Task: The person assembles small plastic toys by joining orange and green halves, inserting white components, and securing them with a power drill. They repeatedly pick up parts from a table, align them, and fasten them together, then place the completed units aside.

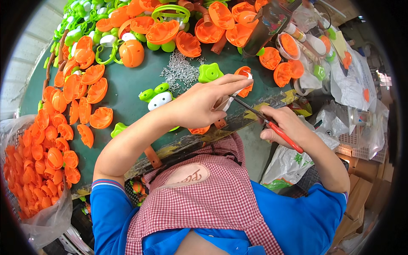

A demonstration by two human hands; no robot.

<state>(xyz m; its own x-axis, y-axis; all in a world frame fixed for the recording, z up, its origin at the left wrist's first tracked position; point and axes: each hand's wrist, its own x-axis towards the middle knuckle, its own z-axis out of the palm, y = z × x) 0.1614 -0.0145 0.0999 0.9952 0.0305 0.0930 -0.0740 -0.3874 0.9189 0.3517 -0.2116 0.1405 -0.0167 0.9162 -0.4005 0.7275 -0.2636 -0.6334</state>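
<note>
My left hand [204, 100] reaches over the bench's near edge, thumb and fingers closed round a small white piece [227, 103] that they mostly hide. Its fingertips overlap an orange shell [244, 90]. From the right, my right hand [282, 121] grips red-handled long-nose pliers [285, 137]. Their thin dark tips meet the white piece at my left fingers. Just beyond my left hand lie a green star-shaped part [210, 73] and a heap of small silver screws [180, 70]. A white and green part [160, 100] rests beside my left wrist.
Orange shells [97, 90] spread over the left of the green bench [131, 91]. More fill a plastic-lined container [29, 187] at lower left. Green and white parts [83, 19] pile up at the far left. Plastic bags [282, 165] and cardboard boxes [359, 195] stand at right.
</note>
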